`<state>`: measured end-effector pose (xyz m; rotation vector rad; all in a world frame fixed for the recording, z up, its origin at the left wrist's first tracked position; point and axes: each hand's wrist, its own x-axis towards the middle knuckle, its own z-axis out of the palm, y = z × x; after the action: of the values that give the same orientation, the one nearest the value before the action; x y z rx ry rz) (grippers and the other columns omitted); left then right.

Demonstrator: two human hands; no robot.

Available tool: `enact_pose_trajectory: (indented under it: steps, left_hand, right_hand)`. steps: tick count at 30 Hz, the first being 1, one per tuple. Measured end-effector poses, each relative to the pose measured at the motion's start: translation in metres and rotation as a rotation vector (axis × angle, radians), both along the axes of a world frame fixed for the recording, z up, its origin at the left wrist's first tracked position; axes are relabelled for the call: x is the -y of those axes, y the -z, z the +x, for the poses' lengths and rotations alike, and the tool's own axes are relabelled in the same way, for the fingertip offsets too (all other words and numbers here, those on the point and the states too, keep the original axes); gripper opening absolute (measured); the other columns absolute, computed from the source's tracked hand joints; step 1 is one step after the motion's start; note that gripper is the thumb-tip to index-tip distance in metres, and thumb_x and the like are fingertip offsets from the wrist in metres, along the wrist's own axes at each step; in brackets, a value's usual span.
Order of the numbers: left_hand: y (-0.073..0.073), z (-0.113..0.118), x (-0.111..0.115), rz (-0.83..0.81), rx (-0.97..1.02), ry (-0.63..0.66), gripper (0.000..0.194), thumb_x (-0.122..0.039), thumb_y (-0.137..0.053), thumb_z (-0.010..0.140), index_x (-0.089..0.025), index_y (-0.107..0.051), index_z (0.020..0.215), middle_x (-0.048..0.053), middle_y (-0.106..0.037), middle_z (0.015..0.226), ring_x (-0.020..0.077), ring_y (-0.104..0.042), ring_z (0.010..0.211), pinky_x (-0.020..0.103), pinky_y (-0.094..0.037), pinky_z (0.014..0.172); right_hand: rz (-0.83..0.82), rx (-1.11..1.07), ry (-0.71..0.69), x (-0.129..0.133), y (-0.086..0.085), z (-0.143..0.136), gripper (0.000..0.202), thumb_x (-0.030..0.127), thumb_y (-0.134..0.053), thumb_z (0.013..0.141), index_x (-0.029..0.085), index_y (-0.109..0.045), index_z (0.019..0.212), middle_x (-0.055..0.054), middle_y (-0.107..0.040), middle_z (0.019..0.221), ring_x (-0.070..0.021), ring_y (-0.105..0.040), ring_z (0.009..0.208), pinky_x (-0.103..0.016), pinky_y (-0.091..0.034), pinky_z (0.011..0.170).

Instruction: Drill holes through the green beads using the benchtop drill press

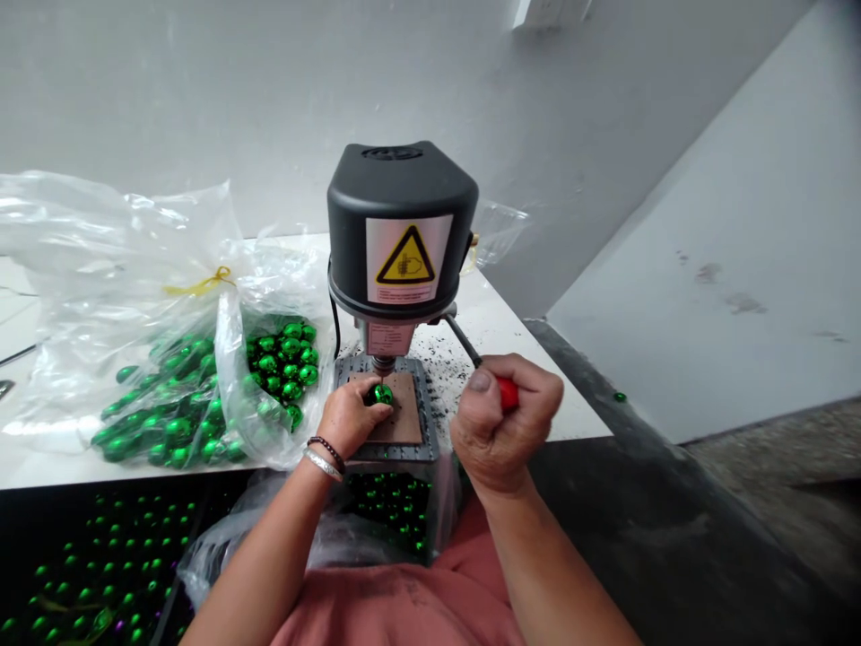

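A small drill press (pixel 404 260) with a black motor cover and a yellow warning label stands on the white table. On the brown board (pixel 404 422) over its base, my left hand (pixel 351 414) pinches a shiny green ball (pixel 382 395) under the chuck (pixel 384 361). Whether the bit touches the ball I cannot tell. My right hand (pixel 504 417) is wrapped round the red knob (pixel 508 393) of the press's feed lever (pixel 463 339). Dark shavings lie around the base.
Left of the press, a clear plastic bag (pixel 235 386) of green balls lies on the white table (pixel 531 386). More green balls (pixel 390 507) sit below the table edge in front of me, and others (pixel 114 556) at lower left. One ball (pixel 620 397) lies on the floor.
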<state>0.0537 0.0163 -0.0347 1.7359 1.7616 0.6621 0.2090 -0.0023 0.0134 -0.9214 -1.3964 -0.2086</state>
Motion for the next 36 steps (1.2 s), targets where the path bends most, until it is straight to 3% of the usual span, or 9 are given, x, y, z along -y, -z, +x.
enact_pose_trajectory:
  steps: [6, 9, 12, 16, 20, 22, 25, 29, 36]
  left_hand:
    - [0.002, -0.001, 0.0, 0.01, 0.029, 0.008, 0.042, -0.028, -0.066, 0.068, -0.019, -0.065, 0.109, 0.008, -0.068, 0.109, 0.022, -0.061, 0.099, 0.034, -0.044, 0.088]
    - [0.004, 0.0, 0.0, 0.046, 0.023, 0.022, 0.041, -0.026, -0.065, 0.068, -0.02, -0.064, 0.108, 0.007, -0.067, 0.11, 0.021, -0.06, 0.1, 0.033, -0.044, 0.088]
    - [0.002, 0.0, 0.003, 0.065, 0.009, 0.016, 0.035, -0.026, -0.062, 0.069, -0.019, -0.065, 0.103, 0.006, -0.069, 0.099, 0.0196, -0.062, 0.09, 0.03, -0.045, 0.08]
    - [-0.009, -0.006, 0.017, 0.018, 0.031, 0.008, 0.03, -0.031, -0.06, 0.07, -0.017, -0.067, 0.096, 0.004, -0.069, 0.085, 0.0172, -0.061, 0.077, 0.027, -0.045, 0.069]
    - [-0.019, -0.017, 0.037, -0.115, 0.144, 0.29, 0.035, -0.036, -0.065, 0.068, -0.017, -0.067, 0.098, 0.003, -0.07, 0.085, 0.0169, -0.062, 0.076, 0.025, -0.046, 0.066]
    - [-0.023, -0.023, 0.041, -0.125, 0.18, 0.334, 0.046, -0.041, -0.067, 0.067, -0.017, -0.065, 0.106, 0.005, -0.069, 0.095, 0.0179, -0.062, 0.081, 0.025, -0.047, 0.07]
    - [-0.026, -0.035, 0.031, 0.0, 0.053, 0.15, 0.042, -0.043, -0.058, 0.076, -0.017, -0.064, 0.109, 0.008, -0.068, 0.101, 0.0192, -0.062, 0.084, 0.028, -0.047, 0.076]
    - [-0.021, -0.057, -0.001, 0.24, -0.371, -0.189, 0.036, -0.027, -0.045, 0.083, -0.013, -0.063, 0.111, 0.014, -0.061, 0.114, 0.0253, -0.054, 0.106, 0.036, -0.038, 0.095]
    - [0.003, -0.075, -0.032, 0.002, -0.649, -0.115, 0.047, -0.039, -0.05, 0.079, -0.024, -0.054, 0.123, 0.017, -0.05, 0.125, 0.0338, -0.047, 0.113, 0.046, -0.039, 0.089]
  right_hand:
    - [-0.042, 0.006, -0.063, 0.002, 0.013, 0.0, 0.006, 0.013, -0.043, 0.075, 0.017, -0.041, 0.071, 0.003, -0.043, 0.062, -0.0057, -0.046, 0.058, -0.02, -0.036, 0.051]
    - [-0.005, -0.013, 0.005, -0.003, -0.007, -0.002, 0.005, 0.016, -0.044, 0.079, 0.017, -0.044, 0.074, 0.003, -0.045, 0.064, -0.005, -0.046, 0.058, -0.02, -0.038, 0.054]
    - [0.016, -0.045, 0.171, -0.013, -0.043, -0.005, 0.009, 0.024, -0.045, 0.082, 0.017, -0.047, 0.077, 0.003, -0.048, 0.067, -0.0034, -0.044, 0.058, -0.018, -0.037, 0.055]
    - [-0.106, -0.088, 0.159, -0.024, -0.079, -0.007, 0.022, 0.034, -0.042, 0.084, 0.017, -0.045, 0.07, 0.003, -0.044, 0.061, -0.0031, -0.04, 0.055, -0.017, -0.035, 0.054]
    - [-0.147, -0.111, 0.14, -0.026, -0.083, -0.006, 0.026, 0.039, -0.042, 0.082, 0.016, -0.045, 0.071, 0.003, -0.043, 0.061, -0.0028, -0.039, 0.054, -0.017, -0.035, 0.054]
    - [-0.158, -0.124, 0.14, -0.026, -0.08, -0.005, 0.026, 0.04, -0.042, 0.081, 0.016, -0.046, 0.072, 0.003, -0.042, 0.061, -0.0027, -0.038, 0.053, -0.017, -0.034, 0.053]
    - [-0.17, -0.138, 0.132, -0.027, -0.075, -0.006, 0.028, 0.042, -0.042, 0.081, 0.016, -0.047, 0.074, 0.003, -0.042, 0.061, -0.003, -0.038, 0.053, -0.019, -0.036, 0.055]
    - [-0.142, -0.133, 0.137, -0.027, -0.072, -0.005, 0.028, 0.043, -0.043, 0.081, 0.016, -0.048, 0.073, 0.003, -0.042, 0.06, -0.0033, -0.039, 0.052, -0.02, -0.037, 0.056]
    - [-0.073, -0.098, 0.183, -0.025, -0.068, -0.004, 0.023, 0.036, -0.047, 0.079, 0.015, -0.051, 0.071, 0.001, -0.05, 0.062, -0.0027, -0.041, 0.051, -0.018, -0.034, 0.048]
